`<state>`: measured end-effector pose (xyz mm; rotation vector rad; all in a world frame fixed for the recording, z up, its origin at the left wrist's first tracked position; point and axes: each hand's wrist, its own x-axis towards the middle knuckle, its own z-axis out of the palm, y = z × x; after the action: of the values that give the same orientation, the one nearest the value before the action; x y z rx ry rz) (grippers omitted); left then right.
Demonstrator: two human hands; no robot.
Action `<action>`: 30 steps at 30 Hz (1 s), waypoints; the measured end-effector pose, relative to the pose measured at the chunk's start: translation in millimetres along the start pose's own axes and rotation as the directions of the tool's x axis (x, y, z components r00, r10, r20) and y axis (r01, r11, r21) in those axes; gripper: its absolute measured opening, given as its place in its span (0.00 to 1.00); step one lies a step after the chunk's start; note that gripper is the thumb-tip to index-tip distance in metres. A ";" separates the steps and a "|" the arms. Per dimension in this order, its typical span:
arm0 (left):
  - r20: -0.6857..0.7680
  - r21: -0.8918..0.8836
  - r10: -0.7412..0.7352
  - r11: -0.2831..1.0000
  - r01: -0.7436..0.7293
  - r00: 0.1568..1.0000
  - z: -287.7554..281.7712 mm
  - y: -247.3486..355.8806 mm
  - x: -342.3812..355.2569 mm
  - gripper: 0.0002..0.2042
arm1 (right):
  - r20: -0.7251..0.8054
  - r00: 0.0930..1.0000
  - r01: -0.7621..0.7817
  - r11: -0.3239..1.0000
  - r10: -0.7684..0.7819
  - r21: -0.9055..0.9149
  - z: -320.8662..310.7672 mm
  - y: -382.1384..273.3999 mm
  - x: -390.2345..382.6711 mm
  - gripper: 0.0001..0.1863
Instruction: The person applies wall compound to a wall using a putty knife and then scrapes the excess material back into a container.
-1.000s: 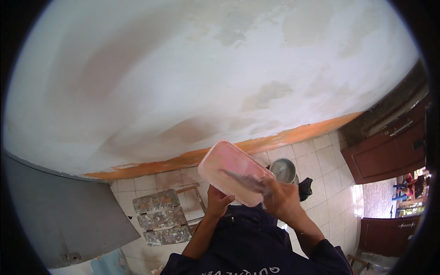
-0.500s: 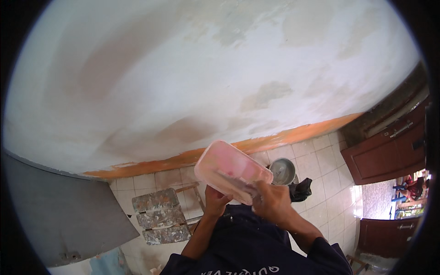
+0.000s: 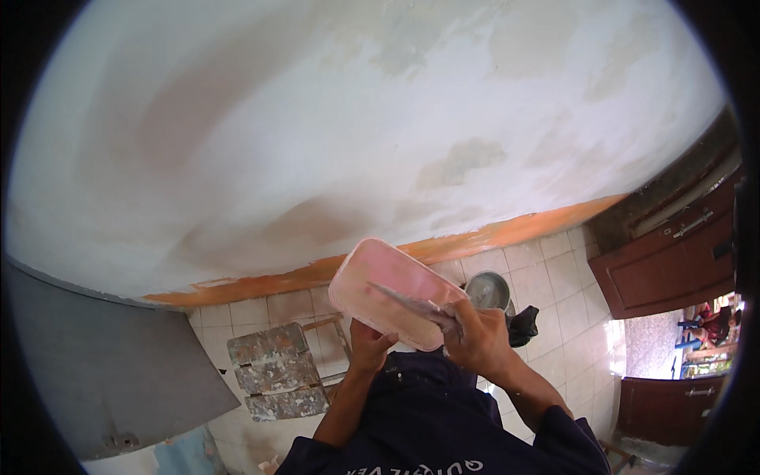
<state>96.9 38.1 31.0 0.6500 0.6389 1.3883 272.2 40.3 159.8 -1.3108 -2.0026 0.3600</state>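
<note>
A pink rounded rectangular plastic board (image 3: 370,263), coated with pale paste, is held up in front of my dark shirt by my left hand (image 3: 368,346), which grips its lower edge from underneath. My right hand (image 3: 483,339) is closed around the handle of a trowel with a long narrow metal blade (image 3: 400,302). That blade lies across the board's surface, tilted toward the upper left, and is smeared with paste. The trowel's handle is mostly hidden by my fingers.
A patchy white wall (image 3: 340,119) with an orange bottom band rises ahead. On the tiled floor stand a paint-spattered wooden stool (image 3: 267,366), a metal bowl (image 3: 484,289) and a black bag (image 3: 526,321). A grey panel (image 3: 111,372) is at left; brown doors (image 3: 657,269) open rightward onto a seated person (image 3: 716,324).
The board has shifted leftward in the picture, and my right hand has carried the trowel a little left with it. The blade now sits at a slightly different angle on the board.
</note>
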 end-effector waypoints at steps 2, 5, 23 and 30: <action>0.014 0.028 -0.011 1.000 0.011 1.000 -1.6 -2.0 0.3 0.42 | 0.090 0.995 0.046 0.998 -0.043 -0.033 9.7 4.5 -8.0 0.09; 0.012 0.064 -0.016 0.998 0.015 1.000 -10.8 -4.5 1.8 0.43 | 0.133 0.991 0.025 0.999 -0.019 -0.042 3.7 4.5 -5.4 0.08; -0.011 0.073 0.049 0.996 -0.048 0.999 -0.6 4.7 -3.9 0.41 | 0.079 0.990 0.110 0.993 -0.114 0.049 -5.0 -24.1 -3.6 0.10; -0.024 0.047 0.052 0.998 -0.050 0.998 0.8 4.0 -5.5 0.40 | 0.049 0.992 0.120 0.993 -0.119 -0.022 -12.2 -25.4 4.1 0.12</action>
<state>94.4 32.9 34.6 0.6908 0.6808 1.4345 262.2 30.7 184.7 -1.2011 -2.1206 0.3140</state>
